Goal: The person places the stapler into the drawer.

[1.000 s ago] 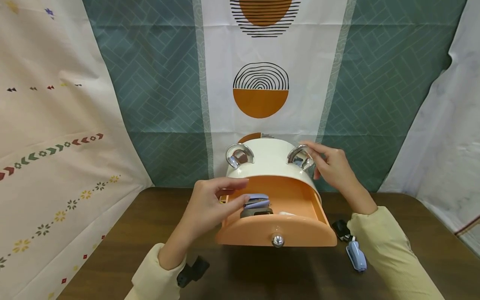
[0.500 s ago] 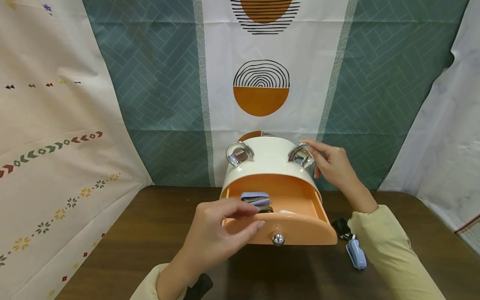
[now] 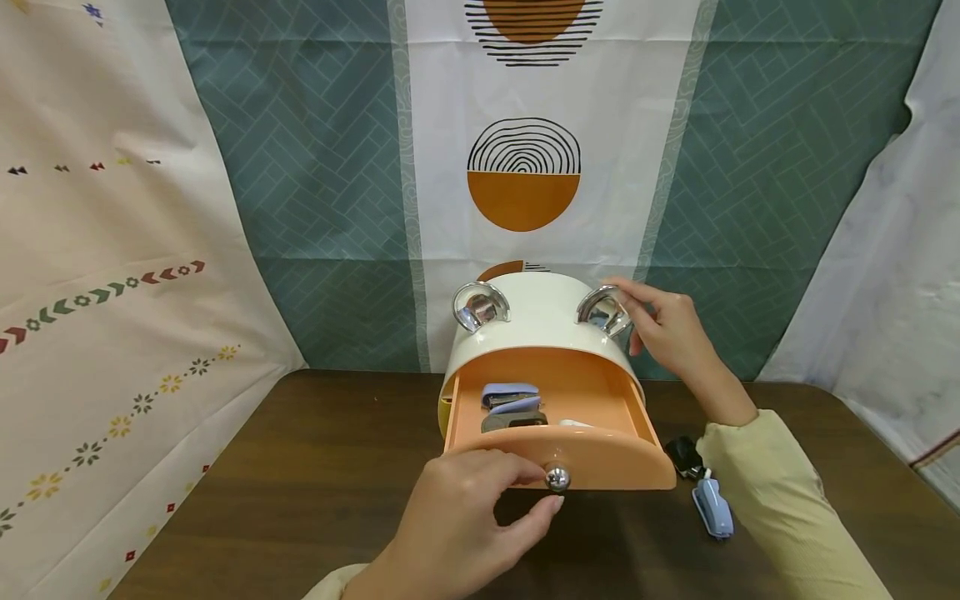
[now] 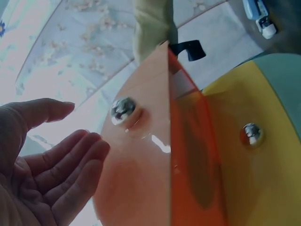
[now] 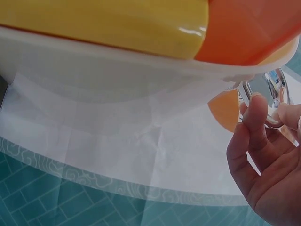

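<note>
A white rounded cabinet (image 3: pixel 536 327) stands on the table with its orange drawer (image 3: pixel 622 467) pulled out. My left hand (image 3: pixel 465 517) is at the drawer's round chrome knob (image 3: pixel 557 478), thumb and fingers spread to either side. In the left wrist view a gap shows between the fingertips and the knob (image 4: pixel 124 111). My right hand (image 3: pixel 671 333) pinches the chrome ear-shaped ring (image 3: pixel 602 310) on the cabinet's top right; the right wrist view shows its thumb and fingers on the ring (image 5: pixel 273 92). Inside the drawer lie a light blue stapler (image 3: pixel 512 397), a dark grey object (image 3: pixel 513 419) and something white, mostly hidden.
A second chrome ring (image 3: pixel 480 307) sits on the cabinet's top left. Below the orange drawer is a yellow drawer (image 4: pixel 235 183) with its own knob. A small light blue item (image 3: pixel 712 507) and a black item (image 3: pixel 682 457) lie by the right sleeve. Patterned cloth hangs behind.
My left hand has moved from above the drawer's contents down and right, past the drawer's front edge to its knob. The right hand has stayed on the ring.
</note>
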{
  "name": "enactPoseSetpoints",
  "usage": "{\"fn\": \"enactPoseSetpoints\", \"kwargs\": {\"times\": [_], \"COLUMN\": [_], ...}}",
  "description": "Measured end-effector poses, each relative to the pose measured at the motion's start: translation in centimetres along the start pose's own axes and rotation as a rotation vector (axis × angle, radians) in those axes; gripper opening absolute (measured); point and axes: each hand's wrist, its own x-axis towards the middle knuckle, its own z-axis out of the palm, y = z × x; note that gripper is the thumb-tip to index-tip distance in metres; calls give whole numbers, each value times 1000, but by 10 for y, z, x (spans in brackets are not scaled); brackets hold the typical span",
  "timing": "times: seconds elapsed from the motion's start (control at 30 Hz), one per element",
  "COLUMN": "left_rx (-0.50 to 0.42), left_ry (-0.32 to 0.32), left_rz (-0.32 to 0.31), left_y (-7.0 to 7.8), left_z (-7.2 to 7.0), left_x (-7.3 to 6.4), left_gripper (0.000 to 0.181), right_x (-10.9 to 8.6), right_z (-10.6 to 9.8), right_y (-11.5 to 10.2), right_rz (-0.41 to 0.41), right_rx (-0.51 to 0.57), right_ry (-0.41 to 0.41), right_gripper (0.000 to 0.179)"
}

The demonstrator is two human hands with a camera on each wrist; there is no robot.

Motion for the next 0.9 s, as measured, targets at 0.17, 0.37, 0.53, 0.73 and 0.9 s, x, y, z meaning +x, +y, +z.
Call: {"fn": "enactPoseSetpoints", "kwargs": {"times": [0.17,0.37,0.53,0.73,0.9], "left_rx": [142,236,290,363,422], "left_ry": [18,34,54,101,101], "left_rz": [0,-23,-37,-44,-73], "left_y": [-1,3,6,8,9], "left_z": [12,20,23,29,34], "left_x": [-4,-6,-6,-5,-5], "left_gripper": [19,25,27,34,44], "right_x": [0,0,0,1,2], "right_z": [0,0,0,-1,-2], "right_y": [1,1,1,3,4], "right_rz": [11,14,5,7,27], "right_rx": [-1,3,20,46,66], "right_ry": [-3,-1,3,3,-8], "right_gripper": [33,33,34,35,36]}}
